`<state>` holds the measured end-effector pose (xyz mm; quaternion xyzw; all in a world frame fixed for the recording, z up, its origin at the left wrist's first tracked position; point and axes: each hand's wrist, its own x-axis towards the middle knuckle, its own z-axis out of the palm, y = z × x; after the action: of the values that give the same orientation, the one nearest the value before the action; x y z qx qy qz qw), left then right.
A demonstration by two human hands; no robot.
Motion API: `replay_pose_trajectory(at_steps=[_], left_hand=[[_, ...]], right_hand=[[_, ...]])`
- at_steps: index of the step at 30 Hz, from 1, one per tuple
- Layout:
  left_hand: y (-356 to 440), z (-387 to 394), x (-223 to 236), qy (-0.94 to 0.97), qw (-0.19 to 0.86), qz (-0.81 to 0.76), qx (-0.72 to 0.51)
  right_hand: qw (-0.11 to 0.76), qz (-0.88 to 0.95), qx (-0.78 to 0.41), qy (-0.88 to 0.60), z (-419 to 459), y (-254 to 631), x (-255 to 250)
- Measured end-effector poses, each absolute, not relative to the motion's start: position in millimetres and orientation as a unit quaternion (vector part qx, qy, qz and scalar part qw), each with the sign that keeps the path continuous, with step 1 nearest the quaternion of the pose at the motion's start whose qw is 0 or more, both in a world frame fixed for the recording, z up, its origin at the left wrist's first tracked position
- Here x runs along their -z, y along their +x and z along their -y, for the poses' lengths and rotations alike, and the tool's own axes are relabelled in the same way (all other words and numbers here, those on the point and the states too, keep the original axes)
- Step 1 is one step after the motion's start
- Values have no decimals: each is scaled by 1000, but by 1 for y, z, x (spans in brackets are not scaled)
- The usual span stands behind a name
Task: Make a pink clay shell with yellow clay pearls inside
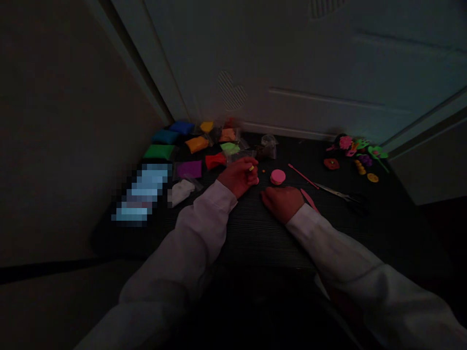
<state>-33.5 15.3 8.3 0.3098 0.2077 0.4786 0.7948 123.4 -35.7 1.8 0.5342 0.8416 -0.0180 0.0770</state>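
My left hand (239, 176) is raised slightly over the dark table, its fingers closed around a small yellow piece of clay (251, 168). A bit of pink shows just below those fingertips. To the right, my right hand (282, 200) rests low at the tabletop with its fingers curled; whatever they hold, if anything, is hidden. Just beyond it lies a round pink clay piece (278, 177), with a tiny orange ball (263, 171) to its left. A pink modelling stick (303, 176) and a flat pink tool (310, 200) lie near my right hand.
Scissors (337, 193) lie at the right. Several bags of coloured clay (189, 169) cover the back left, beside a phone (143, 193) with a lit screen. Finished-looking clay flowers and shapes (359, 148) sit at the back right. A pale panel (310, 107) rises behind the table.
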Motion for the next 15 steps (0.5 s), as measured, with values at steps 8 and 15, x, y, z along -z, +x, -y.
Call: replay_pose_trajectory(at_steps=[8,15], left_hand=[[-34,-14,-8,313,795,-210,-476],[-33,-16,-7,313,797,-207,-473]], right_hand=[[73,-859,31,505,45,114,0],[72,-851,25,519,41,119,-1]])
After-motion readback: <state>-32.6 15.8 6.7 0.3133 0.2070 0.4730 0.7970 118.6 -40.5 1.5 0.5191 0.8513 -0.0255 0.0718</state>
